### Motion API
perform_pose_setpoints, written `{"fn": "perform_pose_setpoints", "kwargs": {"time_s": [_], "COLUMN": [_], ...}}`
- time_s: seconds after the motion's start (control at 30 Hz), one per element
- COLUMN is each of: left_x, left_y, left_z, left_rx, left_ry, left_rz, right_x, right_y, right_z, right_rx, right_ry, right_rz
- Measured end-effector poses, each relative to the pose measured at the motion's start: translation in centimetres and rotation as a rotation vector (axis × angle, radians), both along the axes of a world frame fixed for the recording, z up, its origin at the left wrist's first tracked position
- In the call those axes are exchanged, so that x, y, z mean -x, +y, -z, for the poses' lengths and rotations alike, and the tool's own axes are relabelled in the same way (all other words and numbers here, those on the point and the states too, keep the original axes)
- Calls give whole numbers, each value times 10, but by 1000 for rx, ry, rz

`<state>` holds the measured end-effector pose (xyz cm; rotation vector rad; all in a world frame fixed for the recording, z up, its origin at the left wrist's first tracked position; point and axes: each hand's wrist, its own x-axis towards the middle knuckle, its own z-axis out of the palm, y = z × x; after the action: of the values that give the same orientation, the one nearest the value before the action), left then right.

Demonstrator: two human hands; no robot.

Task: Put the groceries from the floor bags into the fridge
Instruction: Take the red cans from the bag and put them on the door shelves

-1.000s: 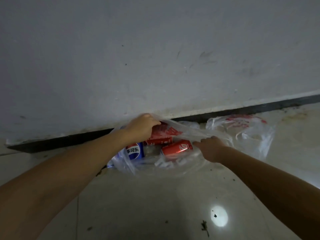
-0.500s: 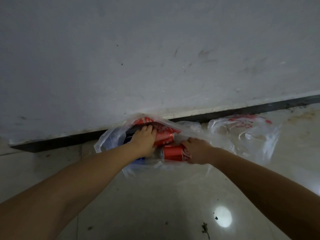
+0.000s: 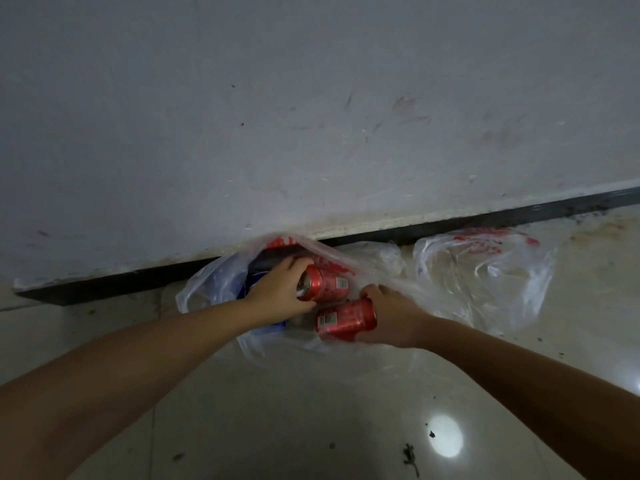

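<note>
A clear plastic bag (image 3: 211, 285) lies open on the floor against the wall. My left hand (image 3: 280, 289) is inside it, closed around a red soda can (image 3: 327, 284) lying on its side. Just below, my right hand (image 3: 391, 315) grips a second red can (image 3: 344, 320), also on its side. A blue can (image 3: 277, 325) peeks out under my left wrist, mostly hidden.
A second clear bag (image 3: 485, 271) with red print sits to the right on the tiled floor. A grey wall (image 3: 311, 116) with a dark skirting strip (image 3: 104, 285) stands right behind the bags. Bits of dirt (image 3: 410, 457) lie on the floor near me.
My left hand went from the bag's rim down inside and closed on a red can. My right hand took hold of the other red can and pulled it slightly toward me.
</note>
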<state>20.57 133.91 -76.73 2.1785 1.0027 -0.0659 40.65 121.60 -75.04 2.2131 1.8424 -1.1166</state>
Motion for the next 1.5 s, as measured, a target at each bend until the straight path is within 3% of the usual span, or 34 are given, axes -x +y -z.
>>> {"fn": "perform_pose_setpoints", "kwargs": {"time_s": [0.17,0.3,0.47,0.63,0.87,1.03,1.5], "left_x": [11,5,2,6,3,6,28], "left_y": [-4,-10,-15,-13,-15,-24,-64], "left_z": [-5,-1,9,9,7,-74,-413], "left_rx": [-134,-74,135,252,264,354,365], "left_ry": [55,39,-96,-145,-146,-101,-60], "left_rz": [27,-8,-88,-149,-202,-289,-436], "right_x": [11,8,6,0,13,26,48], "right_y": [8,5,7,5,4,-11,-41], "right_z": [-15,-13,-8,4,-2,-73,-408], "right_rx": [-172,-179,-168,-112,-136,-132,-100], "right_ry": [-106,-12,311,361,358,324,435], "right_rz": [-1,125,245,258,259,438,623]}}
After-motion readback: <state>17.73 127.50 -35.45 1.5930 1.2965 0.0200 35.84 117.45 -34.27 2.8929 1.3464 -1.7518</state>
